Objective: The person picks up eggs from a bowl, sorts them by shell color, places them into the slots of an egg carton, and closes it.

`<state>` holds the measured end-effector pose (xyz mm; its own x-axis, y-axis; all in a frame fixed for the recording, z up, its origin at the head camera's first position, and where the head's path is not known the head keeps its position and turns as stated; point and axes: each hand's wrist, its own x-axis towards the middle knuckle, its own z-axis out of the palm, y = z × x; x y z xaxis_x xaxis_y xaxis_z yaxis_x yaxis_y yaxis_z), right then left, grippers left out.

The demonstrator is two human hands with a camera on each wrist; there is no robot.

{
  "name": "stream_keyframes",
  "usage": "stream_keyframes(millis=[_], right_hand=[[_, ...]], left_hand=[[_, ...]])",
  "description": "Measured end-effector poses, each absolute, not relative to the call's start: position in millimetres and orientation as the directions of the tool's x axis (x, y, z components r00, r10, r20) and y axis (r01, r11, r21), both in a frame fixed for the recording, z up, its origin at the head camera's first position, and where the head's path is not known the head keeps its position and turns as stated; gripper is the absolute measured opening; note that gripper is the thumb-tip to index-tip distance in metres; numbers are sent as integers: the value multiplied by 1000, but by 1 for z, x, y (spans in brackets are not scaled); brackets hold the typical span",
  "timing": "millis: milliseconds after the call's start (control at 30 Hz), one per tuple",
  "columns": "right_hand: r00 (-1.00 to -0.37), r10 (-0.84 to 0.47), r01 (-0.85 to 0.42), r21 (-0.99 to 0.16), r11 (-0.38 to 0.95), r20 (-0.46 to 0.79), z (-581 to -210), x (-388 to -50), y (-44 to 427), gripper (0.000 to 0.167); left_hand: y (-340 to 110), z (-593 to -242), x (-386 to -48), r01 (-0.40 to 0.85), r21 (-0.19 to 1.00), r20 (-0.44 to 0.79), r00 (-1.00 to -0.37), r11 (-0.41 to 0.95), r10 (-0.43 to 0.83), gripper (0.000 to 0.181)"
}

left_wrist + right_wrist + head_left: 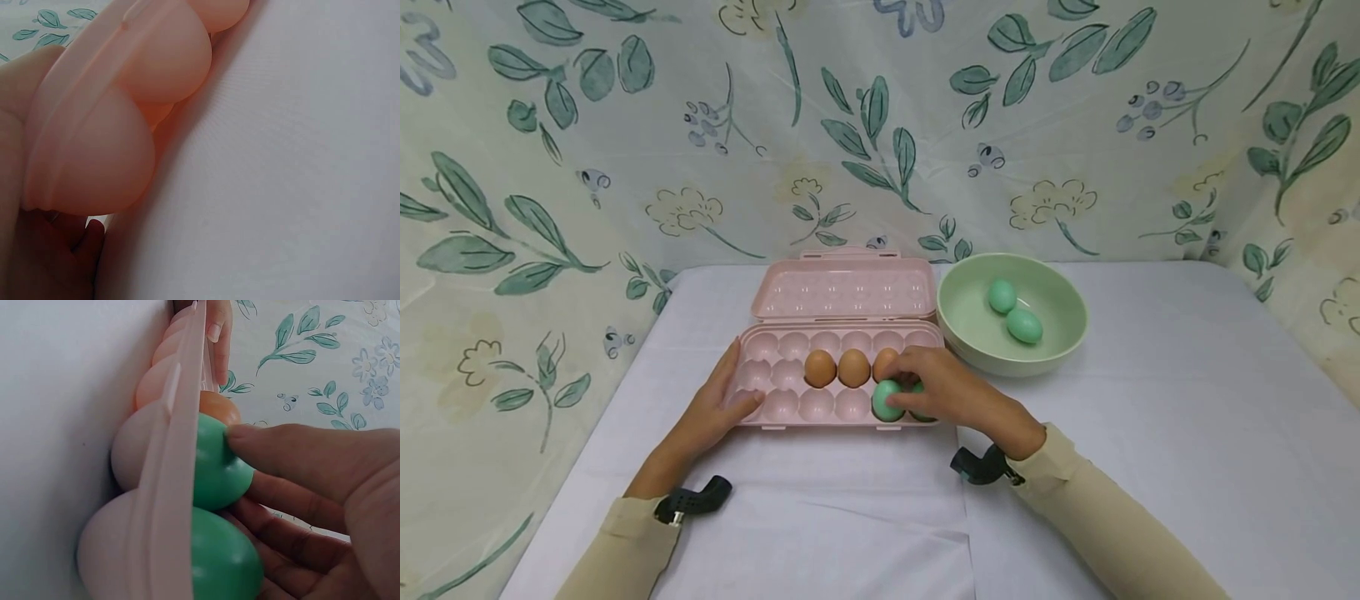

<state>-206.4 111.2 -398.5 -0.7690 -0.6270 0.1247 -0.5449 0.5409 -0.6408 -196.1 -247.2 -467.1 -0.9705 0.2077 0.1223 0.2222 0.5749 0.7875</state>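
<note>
A pink egg carton lies with its lid folded back. My left hand grips the carton's left end, thumb over the front corner and fingers along the side. With thumb and fingers, my right hand pinches a green egg that sits in a front-row cup. Beside it, in the right corner cup, another green egg is partly covered by that hand in the head view. Three brown eggs stand in the middle row, the rightmost partly behind my right fingers.
A light green bowl stands right of the carton, near its lid, with two green eggs inside. A white cloth covers the table. Leaf-patterned fabric hangs behind and at both sides.
</note>
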Motion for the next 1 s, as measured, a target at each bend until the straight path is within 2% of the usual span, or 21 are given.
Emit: stream_keyframes(millis=[433, 633, 1000], right_hand=[[-779, -610, -532, -668, 521, 144, -391, -210, 117, 28], [-781, -594, -553, -654, 517, 192, -386, -214, 124, 26], [-835, -511, -510, -638, 577, 205, -371, -219, 142, 28]], left_hand=[[-248, -468, -197, 218, 792, 118, -971, 570, 207, 96], [-247, -467, -196, 215, 798, 117, -972, 562, 205, 96], [-245, -466, -196, 209, 795, 110, -973, 569, 204, 96]])
